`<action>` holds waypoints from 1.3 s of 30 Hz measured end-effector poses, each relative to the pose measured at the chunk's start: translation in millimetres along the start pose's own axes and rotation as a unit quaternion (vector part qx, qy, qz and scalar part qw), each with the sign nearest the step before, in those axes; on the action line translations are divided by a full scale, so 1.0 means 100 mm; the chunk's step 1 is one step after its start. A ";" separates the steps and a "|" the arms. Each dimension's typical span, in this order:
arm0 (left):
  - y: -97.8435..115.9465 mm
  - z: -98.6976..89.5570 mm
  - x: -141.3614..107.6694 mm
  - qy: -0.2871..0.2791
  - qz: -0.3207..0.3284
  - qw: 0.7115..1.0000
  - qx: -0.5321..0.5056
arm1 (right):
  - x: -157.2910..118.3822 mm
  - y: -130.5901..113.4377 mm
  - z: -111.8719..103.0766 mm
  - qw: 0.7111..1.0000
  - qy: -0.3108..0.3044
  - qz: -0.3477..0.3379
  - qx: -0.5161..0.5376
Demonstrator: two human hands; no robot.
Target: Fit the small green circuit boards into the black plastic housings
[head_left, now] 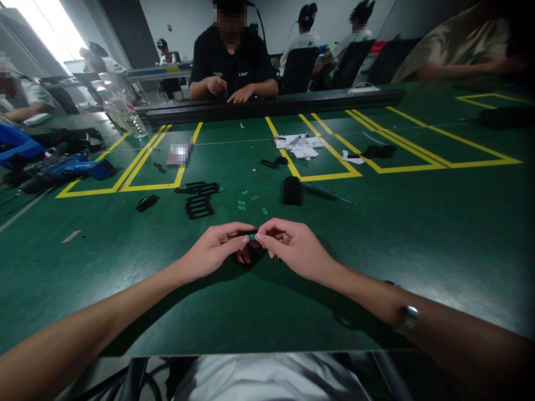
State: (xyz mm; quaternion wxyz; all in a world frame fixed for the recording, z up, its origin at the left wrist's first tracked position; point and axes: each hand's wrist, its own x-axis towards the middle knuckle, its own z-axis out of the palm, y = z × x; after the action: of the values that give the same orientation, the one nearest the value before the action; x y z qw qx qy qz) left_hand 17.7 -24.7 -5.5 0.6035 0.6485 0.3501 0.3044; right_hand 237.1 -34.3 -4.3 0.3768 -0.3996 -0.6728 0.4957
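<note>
A: ok what's in the hands there?

B: tiny green piece point(252, 238), pinched between the two of them over the near part of the green table point(267, 312). Left hand point(219, 245) has thumb and fingers on one end, right hand point(295, 242) grips the other. There's something dark right behind it, can't tell if it's attached.

A: which way's it pointing?

B: long axis looks roughly left-right, hand to hand. Fingers cover both ends, so can't say which is the front.

A: and around it?

B: just beyond the hands, a scatter of loose green bits point(241, 205). Slotted black frames point(199, 206) lie left of those, with a black part point(147, 203) further left. On the right there's a ridged black block point(291, 190), plus a screwdriver point(332, 193), shaft aimed right.

A: any containers?

B: clear plastic bottle point(136, 123) at the far left, tilted-looking, can't tell if there's liquid in it. Papers point(298, 146) lie across a yellow line further back, and a co-worker in a black shirt point(234, 61) sits opposite behind a long dark bar point(292, 104).
</note>
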 end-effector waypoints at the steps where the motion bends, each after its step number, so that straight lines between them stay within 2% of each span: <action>1: 0.00 0.00 0.00 0.000 0.000 1.000 0.000 | 0.00 0.00 0.00 1.000 0.001 0.001 -0.001; 39: -0.01 -0.01 0.00 0.000 0.003 1.000 0.001 | 0.00 0.00 0.00 1.000 -0.001 -0.002 -0.016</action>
State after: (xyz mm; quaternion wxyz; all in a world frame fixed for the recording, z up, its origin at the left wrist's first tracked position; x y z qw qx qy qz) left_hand 17.0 -24.5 -6.3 0.6017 0.6506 0.3481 0.3057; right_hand 237.6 -34.4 -4.5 0.3708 -0.4041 -0.6814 0.4847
